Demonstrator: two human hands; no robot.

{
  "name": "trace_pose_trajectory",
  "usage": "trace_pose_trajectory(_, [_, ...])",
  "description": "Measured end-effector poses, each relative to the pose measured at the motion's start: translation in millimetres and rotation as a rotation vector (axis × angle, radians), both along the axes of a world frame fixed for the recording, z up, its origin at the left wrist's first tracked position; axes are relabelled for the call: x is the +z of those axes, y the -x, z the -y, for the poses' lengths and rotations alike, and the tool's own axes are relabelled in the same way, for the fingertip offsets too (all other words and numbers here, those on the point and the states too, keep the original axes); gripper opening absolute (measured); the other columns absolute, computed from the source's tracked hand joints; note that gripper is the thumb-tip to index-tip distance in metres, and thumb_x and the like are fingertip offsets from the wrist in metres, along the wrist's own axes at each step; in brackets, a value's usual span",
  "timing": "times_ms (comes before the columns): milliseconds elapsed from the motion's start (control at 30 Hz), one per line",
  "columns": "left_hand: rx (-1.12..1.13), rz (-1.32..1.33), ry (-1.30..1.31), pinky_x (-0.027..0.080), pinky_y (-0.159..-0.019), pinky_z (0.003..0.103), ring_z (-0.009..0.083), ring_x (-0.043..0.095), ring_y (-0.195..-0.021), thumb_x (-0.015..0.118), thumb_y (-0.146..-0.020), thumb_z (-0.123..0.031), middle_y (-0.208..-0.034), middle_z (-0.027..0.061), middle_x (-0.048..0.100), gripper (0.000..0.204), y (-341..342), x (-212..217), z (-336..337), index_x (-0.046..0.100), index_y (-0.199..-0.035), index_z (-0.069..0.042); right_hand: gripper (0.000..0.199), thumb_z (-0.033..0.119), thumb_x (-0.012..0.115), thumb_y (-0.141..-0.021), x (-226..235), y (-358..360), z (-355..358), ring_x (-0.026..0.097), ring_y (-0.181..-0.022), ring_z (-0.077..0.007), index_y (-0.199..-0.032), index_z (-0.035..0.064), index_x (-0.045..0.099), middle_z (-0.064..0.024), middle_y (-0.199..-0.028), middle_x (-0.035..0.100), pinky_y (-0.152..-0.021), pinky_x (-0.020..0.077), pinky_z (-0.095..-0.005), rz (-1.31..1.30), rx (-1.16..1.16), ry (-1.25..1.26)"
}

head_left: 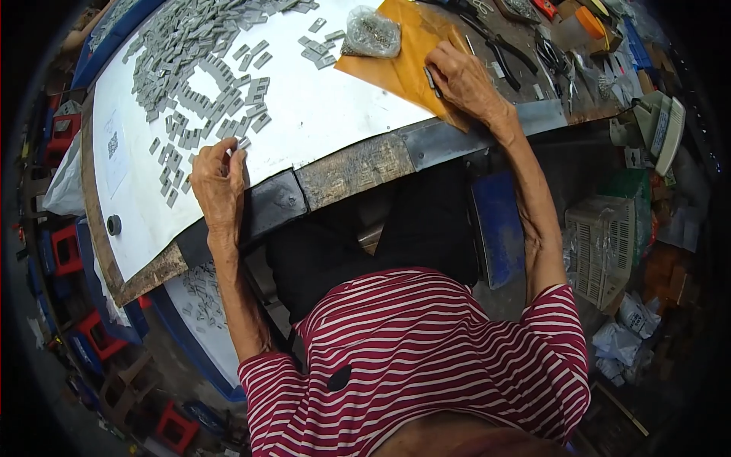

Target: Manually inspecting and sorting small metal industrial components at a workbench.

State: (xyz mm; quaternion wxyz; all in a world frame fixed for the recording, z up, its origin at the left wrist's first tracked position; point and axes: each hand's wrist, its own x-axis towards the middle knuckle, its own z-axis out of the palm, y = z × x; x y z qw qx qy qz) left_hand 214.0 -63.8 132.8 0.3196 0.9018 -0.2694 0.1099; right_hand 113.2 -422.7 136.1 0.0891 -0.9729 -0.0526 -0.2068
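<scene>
My left hand (215, 183) is at the front edge of the white work sheet (327, 114), its thumb and forefinger pinched on a small grey metal piece (244, 142). Just beyond it lie many loose small grey rectangular metal pieces (183, 61), heaped at the far left and spread out nearer to me. Over an orange paper sheet (403, 76) on the right, my right hand (464, 82) has its fingers curled on a small dark grey piece (432, 81). A clear plastic bag of tiny metal parts (371, 33) rests on the orange sheet, beyond that hand.
Pliers (502, 53) and other hand tools lie at the far right of the table. A small black ring (114, 225) sits at the sheet's left corner. Below the table at left is a blue-edged tray (198, 335) holding more pieces. Red stools (175, 426) stand further left.
</scene>
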Motion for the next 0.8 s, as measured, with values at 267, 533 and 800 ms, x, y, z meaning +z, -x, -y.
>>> trace_pose_trajectory(267, [-0.011,0.039,-0.006,0.042,-0.056,0.029,0.0158,0.05,-0.062,0.063,-0.077,-0.008,-0.072,0.008,0.052,0.018,1.8,0.1,-0.2,0.062,-0.092,-0.001,0.011,0.006,0.055,-0.077,3.5,-2.9,3.7,0.055,-0.07,-0.0331,-0.08,-0.0006,0.046,-0.0157,-0.077,0.051,-0.061,0.045,-0.039,-0.043,0.049,0.104])
trace_pose_trajectory(533, [-0.007,0.024,0.051,0.041,-0.057,0.033,0.0201,0.05,-0.063,0.062,-0.076,-0.005,-0.07,0.0099,0.053,0.016,3.5,1.5,-0.3,0.061,-0.091,0.0,0.012,0.005,0.055,-0.076,1.7,-4.0,4.3,0.055,-0.067,-0.0337,-0.079,-0.0012,0.045,-0.0167,-0.075,0.05,-0.06,0.0452,-0.0392,-0.004,0.08,0.111])
trace_pose_trajectory(800, [0.022,0.062,0.059,0.042,-0.059,0.033,0.0203,0.051,-0.065,0.06,-0.079,-0.006,-0.071,0.0106,0.053,0.016,8.2,6.1,2.9,0.061,-0.093,0.001,0.011,0.005,0.053,-0.077,-5.0,-1.5,7.0,0.055,-0.066,-0.0328,-0.081,-0.0003,0.044,-0.0168,-0.075,0.049,-0.059,0.0451,-0.0392,0.031,0.084,0.102])
